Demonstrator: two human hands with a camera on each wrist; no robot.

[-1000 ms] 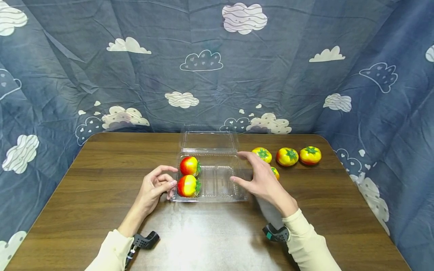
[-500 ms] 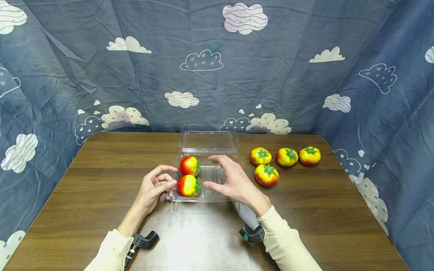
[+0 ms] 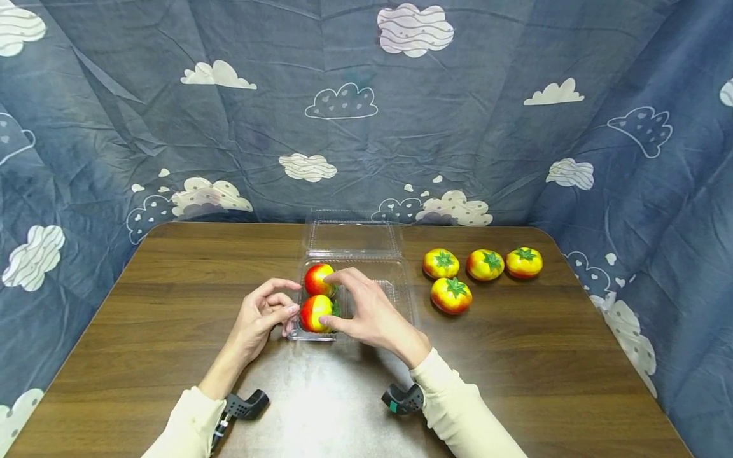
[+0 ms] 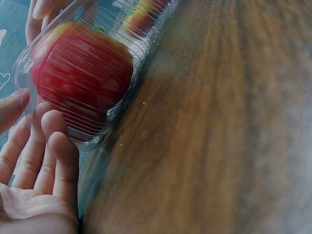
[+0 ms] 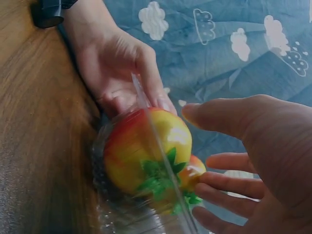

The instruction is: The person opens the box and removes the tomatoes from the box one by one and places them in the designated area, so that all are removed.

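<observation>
The clear plastic box (image 3: 366, 299) sits open in the middle of the table (image 3: 143, 305), its lid (image 3: 350, 236) folded back flat behind it, and two tomatoes lie on their sides in its left end: the near tomato (image 3: 314, 313) and the far tomato (image 3: 317, 278) just behind it, touching or nearly so. My right hand (image 3: 366, 312) is spread above the box with fingers relaxed and apart, thumb tip at the near tomato and forefinger tip over the far one; it grips nothing that I can see. My left hand (image 3: 260, 315) rests at the box's left wall, fingers loosely curved, with their tips against the plastic at the near-left corner, steadying rather than clasping it. To the right of the box, well apart from it, four loose tomatoes (image 3: 452, 295) wait on the bare wood, three in a row and one in front. I judge the filling about a third done: two are in, four are left out, the right part of the box is unfilled and the lid is not yet closed.
</observation>
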